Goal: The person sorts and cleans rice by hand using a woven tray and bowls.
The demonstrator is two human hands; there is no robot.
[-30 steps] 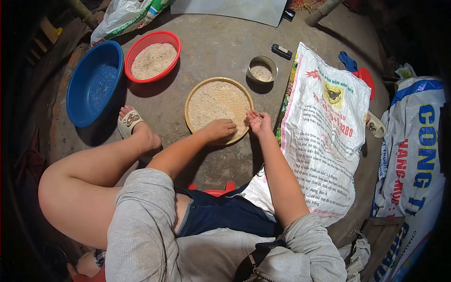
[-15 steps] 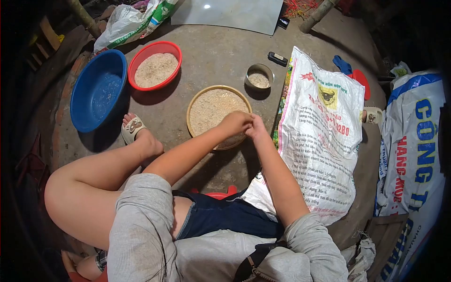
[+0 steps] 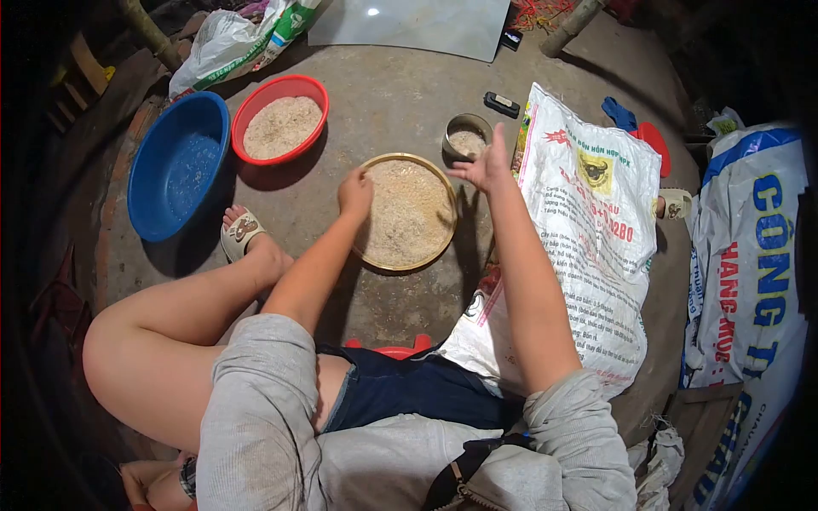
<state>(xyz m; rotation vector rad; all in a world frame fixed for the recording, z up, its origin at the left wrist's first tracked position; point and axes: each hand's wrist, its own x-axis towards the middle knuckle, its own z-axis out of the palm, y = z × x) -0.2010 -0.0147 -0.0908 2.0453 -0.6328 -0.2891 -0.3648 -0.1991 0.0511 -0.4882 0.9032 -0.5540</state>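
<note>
A round shallow tray (image 3: pixel 409 217) with a yellowish rim holds a spread of pale broken grain. My left hand (image 3: pixel 355 194) is at its left rim, fingers curled over the edge. Off the tray's upper right side, my right hand (image 3: pixel 486 163) is open, thumb and fingers spread, holding nothing. Just behind the right hand stands a small metal bowl (image 3: pixel 456 125) with some of the same grain in it, partly covered by the fingers.
At the left are a red basin (image 3: pixel 238 119) of grain and a blue basin (image 3: pixel 141 183) with scattered grains. A printed white sack (image 3: pixel 588 247) lies along my right. A black device (image 3: pixel 502 105) lies beyond the bowl. Another sack (image 3: pixel 758 255) stands far right.
My hands were together over the tray's right part. They have parted: the left moved to the left rim, the right moved outward and opened. The tray sits slightly further right.
</note>
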